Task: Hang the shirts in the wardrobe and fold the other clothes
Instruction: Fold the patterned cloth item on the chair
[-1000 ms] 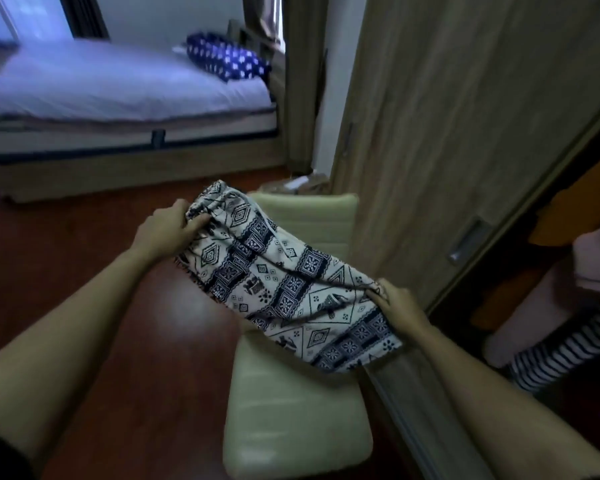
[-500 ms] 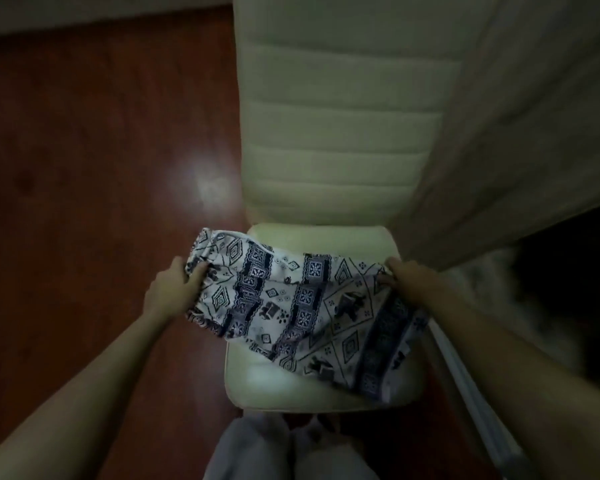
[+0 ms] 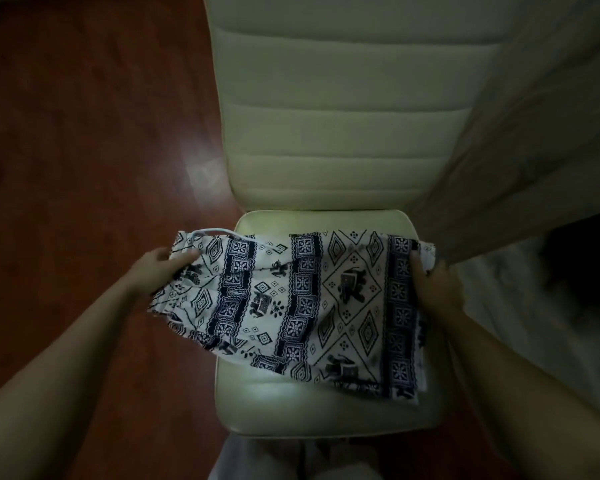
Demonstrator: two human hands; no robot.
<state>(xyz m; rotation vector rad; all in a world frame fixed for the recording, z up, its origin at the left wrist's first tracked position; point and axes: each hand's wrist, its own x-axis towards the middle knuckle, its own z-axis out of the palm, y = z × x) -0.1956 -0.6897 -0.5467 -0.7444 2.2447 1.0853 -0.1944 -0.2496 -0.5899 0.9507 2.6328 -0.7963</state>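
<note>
Fingers [image 3: 187, 258] of left hand [image 3: 160, 273] and right hand [image 3: 437, 292] pinch opposite ends of elephant-print shorts [image 3: 302, 299] across chair seat [image 3: 326, 410]. Risk: 9 o'clock end overhangs the seat, so the fold may slide to the floor [image 3: 84, 168].

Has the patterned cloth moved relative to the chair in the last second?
Yes. The patterned cloth has come down onto the chair seat.

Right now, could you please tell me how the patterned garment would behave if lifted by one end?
Probably floppy: the patterned garment creases and drapes between the left hand and right hand. Likely light, since the hands hold only its ends. It may slide on the chair seat, which looks smooth and glossy.
</note>
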